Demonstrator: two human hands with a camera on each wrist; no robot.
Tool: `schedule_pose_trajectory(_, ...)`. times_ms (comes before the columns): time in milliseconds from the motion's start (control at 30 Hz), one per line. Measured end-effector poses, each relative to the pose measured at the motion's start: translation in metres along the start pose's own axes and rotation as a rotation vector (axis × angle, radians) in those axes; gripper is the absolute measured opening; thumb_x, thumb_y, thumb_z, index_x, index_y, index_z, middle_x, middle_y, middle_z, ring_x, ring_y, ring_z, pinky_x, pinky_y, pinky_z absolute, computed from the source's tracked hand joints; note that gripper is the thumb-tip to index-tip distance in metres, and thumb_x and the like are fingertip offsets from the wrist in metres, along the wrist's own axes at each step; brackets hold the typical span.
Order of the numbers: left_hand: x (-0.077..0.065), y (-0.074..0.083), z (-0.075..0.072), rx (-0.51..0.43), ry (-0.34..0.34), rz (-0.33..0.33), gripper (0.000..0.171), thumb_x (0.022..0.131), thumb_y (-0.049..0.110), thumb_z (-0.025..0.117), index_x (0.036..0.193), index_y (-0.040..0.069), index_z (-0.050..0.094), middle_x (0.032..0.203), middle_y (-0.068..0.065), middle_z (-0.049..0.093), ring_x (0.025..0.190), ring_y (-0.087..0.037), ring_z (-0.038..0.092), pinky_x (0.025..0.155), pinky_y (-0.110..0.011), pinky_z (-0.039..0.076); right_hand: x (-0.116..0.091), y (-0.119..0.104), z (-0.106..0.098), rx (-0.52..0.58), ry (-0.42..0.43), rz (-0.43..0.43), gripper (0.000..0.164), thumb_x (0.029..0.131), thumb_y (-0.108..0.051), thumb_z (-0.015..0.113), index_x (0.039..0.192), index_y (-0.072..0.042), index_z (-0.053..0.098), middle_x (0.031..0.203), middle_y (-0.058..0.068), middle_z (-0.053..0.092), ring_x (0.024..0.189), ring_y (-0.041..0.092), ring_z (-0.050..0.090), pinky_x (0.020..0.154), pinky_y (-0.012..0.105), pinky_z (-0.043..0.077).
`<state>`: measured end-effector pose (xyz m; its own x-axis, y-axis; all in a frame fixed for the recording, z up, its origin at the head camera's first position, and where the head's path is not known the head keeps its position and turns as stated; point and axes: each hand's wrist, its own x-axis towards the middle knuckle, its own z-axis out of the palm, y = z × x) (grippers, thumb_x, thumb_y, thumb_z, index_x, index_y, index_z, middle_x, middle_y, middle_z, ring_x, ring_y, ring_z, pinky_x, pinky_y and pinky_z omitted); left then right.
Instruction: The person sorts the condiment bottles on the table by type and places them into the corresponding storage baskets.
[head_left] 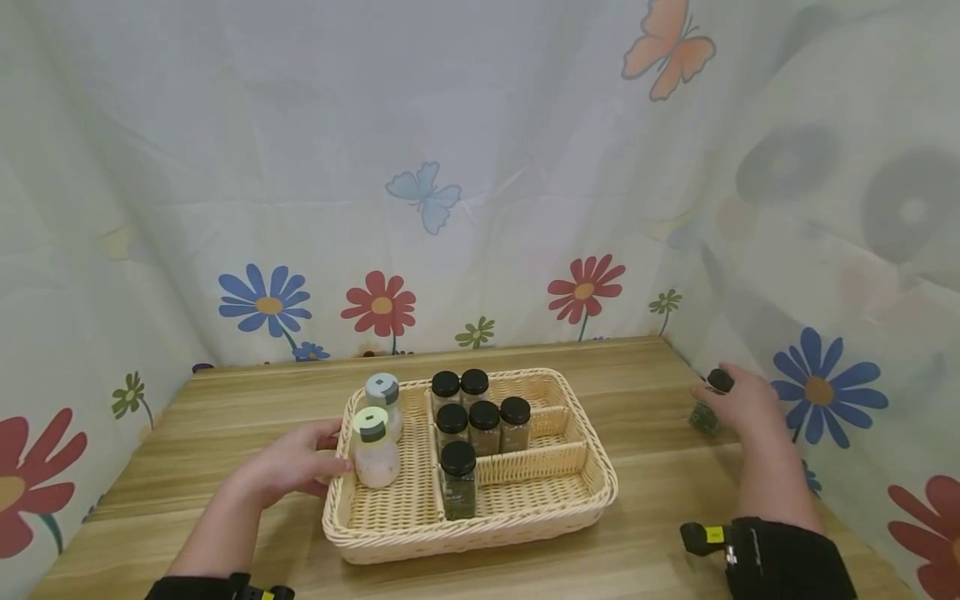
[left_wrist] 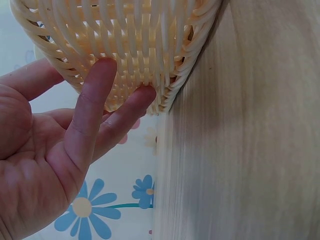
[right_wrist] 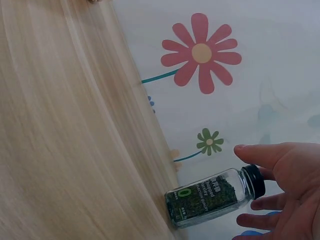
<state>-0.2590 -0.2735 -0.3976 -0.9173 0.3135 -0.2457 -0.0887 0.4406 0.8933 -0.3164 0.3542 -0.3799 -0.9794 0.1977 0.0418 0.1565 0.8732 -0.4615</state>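
A woven basket with dividers stands on the table in the head view. My left hand is at its left side. In the left wrist view, extended fingertips touch the outside of the basket wall. Near the table's right edge, a glass spice jar with a black cap and dark green flakes stands upright. My right hand reaches around its cap. The right wrist view shows the thumb apart from the cap and the other fingers loosely extended beside it.
Two shakers, one grey-capped and one yellow-green-capped, stand in the basket's left compartment. Several black-capped jars fill part of the other compartments. A patterned curtain encloses the table at the back and sides.
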Motion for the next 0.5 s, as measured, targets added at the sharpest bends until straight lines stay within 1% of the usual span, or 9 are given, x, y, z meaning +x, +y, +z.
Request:
schedule_pose_trajectory(133, 0.001, 0.0, 0.0, 0.004, 0.008, -0.01, 0.079, 0.089, 0.013, 0.071, 0.156, 0.001, 0.031, 0.153, -0.034, 0.04, 0.113, -0.032, 0.067, 0.079, -0.051, 0.064, 0.002, 0.005, 0.004, -0.015, 0.014, 0.002, 0.092, 0.097, -0.063, 0.049, 0.157, 0.002, 0.021, 0.149, 0.044, 0.028, 0.13, 0.067, 0.029, 0.1, 0.077, 0.038)
schedule_pose_trajectory(200, 0.001, 0.0, 0.0, 0.004, 0.015, -0.019, 0.08, 0.088, 0.013, 0.072, 0.156, 0.002, 0.032, 0.153, -0.033, 0.041, 0.112, -0.032, 0.068, 0.079, -0.051, 0.064, 0.004, 0.007, 0.006, -0.012, 0.029, 0.008, 0.089, 0.097, -0.06, 0.05, 0.157, 0.001, 0.023, 0.149, 0.044, 0.031, 0.129, 0.067, 0.031, 0.098, 0.076, 0.039)
schedule_pose_trajectory(333, 0.001, 0.0, 0.001, 0.007, 0.028, -0.032, 0.08, 0.088, 0.013, 0.073, 0.156, 0.003, 0.032, 0.153, -0.032, 0.041, 0.112, -0.032, 0.068, 0.079, -0.05, 0.064, 0.006, 0.008, 0.01, 0.012, 0.058, 0.041, 0.084, 0.098, -0.054, 0.054, 0.157, -0.002, 0.025, 0.15, 0.04, 0.034, 0.13, 0.064, 0.034, 0.097, 0.074, 0.041)
schedule_pose_trajectory(500, 0.001, 0.001, 0.001, 0.007, 0.037, -0.038, 0.081, 0.087, 0.013, 0.074, 0.156, 0.003, 0.033, 0.153, -0.032, 0.041, 0.112, -0.032, 0.068, 0.08, -0.05, 0.064, 0.008, 0.007, 0.012, 0.039, 0.082, 0.089, 0.072, 0.101, -0.044, 0.054, 0.157, -0.006, 0.029, 0.15, 0.038, 0.038, 0.128, 0.06, 0.041, 0.091, 0.07, 0.046)
